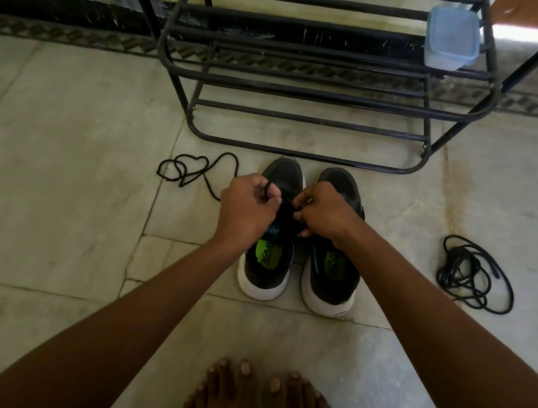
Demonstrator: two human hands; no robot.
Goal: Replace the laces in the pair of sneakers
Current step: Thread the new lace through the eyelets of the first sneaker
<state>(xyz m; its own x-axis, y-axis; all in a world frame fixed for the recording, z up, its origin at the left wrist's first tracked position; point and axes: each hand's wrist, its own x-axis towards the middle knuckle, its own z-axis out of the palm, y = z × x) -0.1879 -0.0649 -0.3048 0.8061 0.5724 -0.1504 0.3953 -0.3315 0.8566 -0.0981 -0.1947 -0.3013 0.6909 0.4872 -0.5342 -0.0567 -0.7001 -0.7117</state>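
Sneakers stand side by side on the floor point(57, 174), toes toward a black rack point(311, 88); both hands work over the left sneaker point(266, 265). The left hand point(246, 207) pinches a black lace point(268, 188) that runs out to loose coils beyond its knuckles. The right hand point(325, 211) is curled at the eyelets, seemingly pinching the other strand, though the fingers hide it. Keep both ends even and pull snug at each crossing. The right sneaker point(332, 271) waits just beside; a spare lace bundle point(472, 274) lies well right of the right hand.
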